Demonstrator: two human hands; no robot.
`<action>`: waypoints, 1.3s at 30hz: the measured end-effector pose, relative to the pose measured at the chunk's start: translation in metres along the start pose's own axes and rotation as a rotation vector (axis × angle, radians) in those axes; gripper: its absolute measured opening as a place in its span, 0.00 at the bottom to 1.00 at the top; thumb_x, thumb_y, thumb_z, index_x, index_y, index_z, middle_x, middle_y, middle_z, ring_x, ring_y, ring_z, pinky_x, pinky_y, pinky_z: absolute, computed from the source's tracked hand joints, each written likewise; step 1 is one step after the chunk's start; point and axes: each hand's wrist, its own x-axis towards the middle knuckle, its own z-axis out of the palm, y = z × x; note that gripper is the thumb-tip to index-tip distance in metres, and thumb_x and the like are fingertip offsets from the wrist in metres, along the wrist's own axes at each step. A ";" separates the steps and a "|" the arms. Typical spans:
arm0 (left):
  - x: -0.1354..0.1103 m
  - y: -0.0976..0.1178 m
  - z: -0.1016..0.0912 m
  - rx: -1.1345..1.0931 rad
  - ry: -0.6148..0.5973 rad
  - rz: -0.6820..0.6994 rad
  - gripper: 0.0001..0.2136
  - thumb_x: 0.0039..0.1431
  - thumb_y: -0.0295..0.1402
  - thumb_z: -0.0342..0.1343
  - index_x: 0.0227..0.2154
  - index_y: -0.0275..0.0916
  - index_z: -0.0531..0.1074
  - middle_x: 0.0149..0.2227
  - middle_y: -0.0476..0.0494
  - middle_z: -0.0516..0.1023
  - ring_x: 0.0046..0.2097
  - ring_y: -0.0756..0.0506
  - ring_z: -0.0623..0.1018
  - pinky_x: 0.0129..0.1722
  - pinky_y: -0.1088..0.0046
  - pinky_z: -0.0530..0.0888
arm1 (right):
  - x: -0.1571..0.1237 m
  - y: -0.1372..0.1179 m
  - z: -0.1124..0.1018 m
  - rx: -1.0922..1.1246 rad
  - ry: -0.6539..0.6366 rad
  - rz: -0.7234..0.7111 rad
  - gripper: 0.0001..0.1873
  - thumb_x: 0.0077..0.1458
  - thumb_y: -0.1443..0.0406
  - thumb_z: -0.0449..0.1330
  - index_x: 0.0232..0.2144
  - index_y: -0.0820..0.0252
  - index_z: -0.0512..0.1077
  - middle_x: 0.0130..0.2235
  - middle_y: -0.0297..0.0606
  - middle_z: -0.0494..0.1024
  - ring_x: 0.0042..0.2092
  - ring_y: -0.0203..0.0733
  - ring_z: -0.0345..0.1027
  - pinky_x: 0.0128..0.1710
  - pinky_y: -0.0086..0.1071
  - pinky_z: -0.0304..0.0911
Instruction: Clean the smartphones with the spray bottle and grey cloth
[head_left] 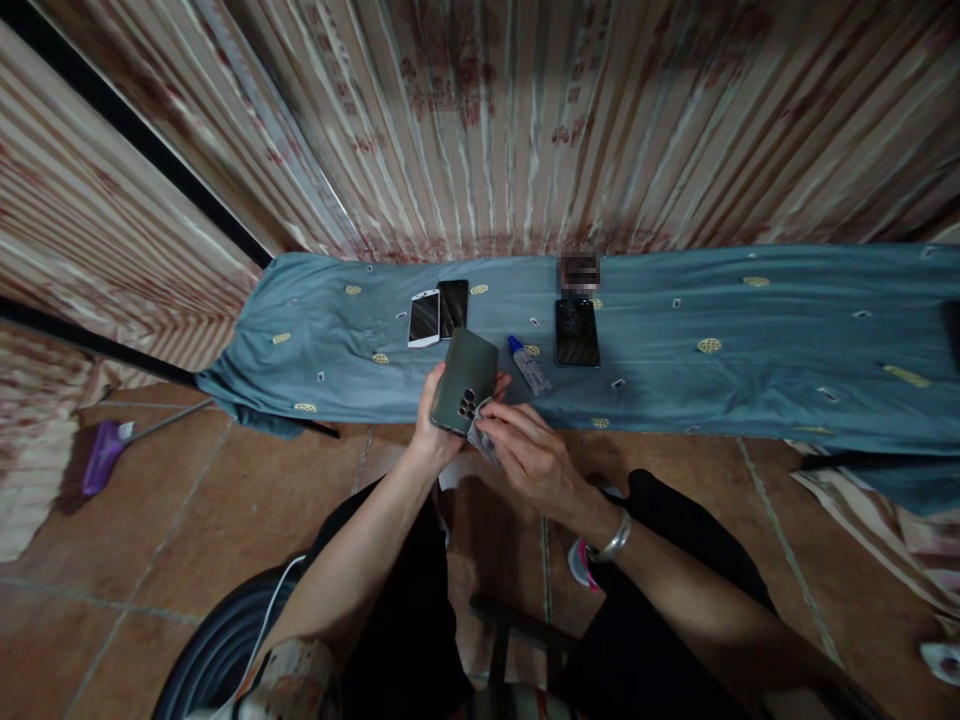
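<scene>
My left hand (433, 425) is closed around a dark green smartphone (466, 375), its back and round camera lenses turned toward me. In my right hand (532, 455) is a crumpled greyish cloth (482, 440), pinched at the fingertips and touching the phone near its lenses. Just beyond the hands, a small clear bottle with a blue cap (531, 368) lies on the cloth-covered table (360, 385). Behind the held phone lie a white smartphone (424, 319) and a black smartphone (453, 306), side by side. Another black smartphone (577, 333) rests right of the bottle.
A blurred-out item (580, 272) sits behind the right-hand phone. Striped curtains (480, 130) hang along the table's far side. On the tiled floor are a purple broom (105, 455) at left and a round black object (217, 640) with a white cable. A dark object's edge (952, 330) shows far right.
</scene>
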 end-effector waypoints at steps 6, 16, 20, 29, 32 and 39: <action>-0.001 -0.004 0.002 0.030 0.006 -0.043 0.27 0.62 0.49 0.42 0.43 0.30 0.76 0.39 0.32 0.83 0.53 0.36 0.78 0.59 0.57 0.70 | -0.002 0.003 -0.001 -0.077 -0.023 -0.096 0.19 0.65 0.74 0.49 0.53 0.60 0.71 0.51 0.48 0.76 0.52 0.47 0.71 0.52 0.44 0.71; -0.003 -0.009 0.007 0.007 0.066 -0.056 0.21 0.60 0.46 0.47 0.33 0.33 0.77 0.33 0.37 0.83 0.46 0.38 0.81 0.54 0.60 0.74 | 0.002 0.009 -0.006 -0.137 -0.049 -0.151 0.15 0.64 0.74 0.50 0.47 0.63 0.73 0.49 0.49 0.77 0.49 0.46 0.71 0.51 0.43 0.72; -0.001 -0.010 0.007 -0.004 0.097 -0.035 0.20 0.61 0.44 0.47 0.31 0.33 0.77 0.29 0.39 0.82 0.44 0.39 0.82 0.53 0.61 0.74 | 0.003 0.010 -0.008 -0.125 -0.034 -0.148 0.14 0.64 0.74 0.50 0.46 0.63 0.73 0.48 0.50 0.77 0.48 0.46 0.71 0.50 0.43 0.72; -0.001 -0.008 0.009 0.009 0.023 -0.078 0.25 0.63 0.47 0.40 0.35 0.34 0.77 0.30 0.39 0.82 0.43 0.39 0.82 0.53 0.57 0.73 | 0.002 0.002 -0.006 -0.079 -0.006 -0.161 0.17 0.63 0.77 0.50 0.50 0.64 0.71 0.50 0.51 0.77 0.51 0.46 0.71 0.51 0.43 0.72; 0.001 -0.010 0.005 0.004 0.014 -0.071 0.23 0.60 0.48 0.46 0.36 0.33 0.77 0.31 0.38 0.82 0.41 0.39 0.81 0.50 0.57 0.74 | 0.001 0.005 -0.006 -0.086 -0.030 -0.152 0.18 0.64 0.76 0.49 0.52 0.63 0.70 0.50 0.50 0.77 0.52 0.46 0.71 0.52 0.44 0.72; -0.003 -0.011 0.012 -0.048 0.226 0.034 0.15 0.60 0.37 0.52 0.20 0.37 0.69 0.16 0.52 0.71 0.19 0.53 0.69 0.26 0.77 0.69 | 0.002 0.015 -0.009 -0.146 -0.038 -0.118 0.16 0.64 0.74 0.49 0.49 0.64 0.73 0.50 0.51 0.77 0.51 0.47 0.71 0.55 0.47 0.69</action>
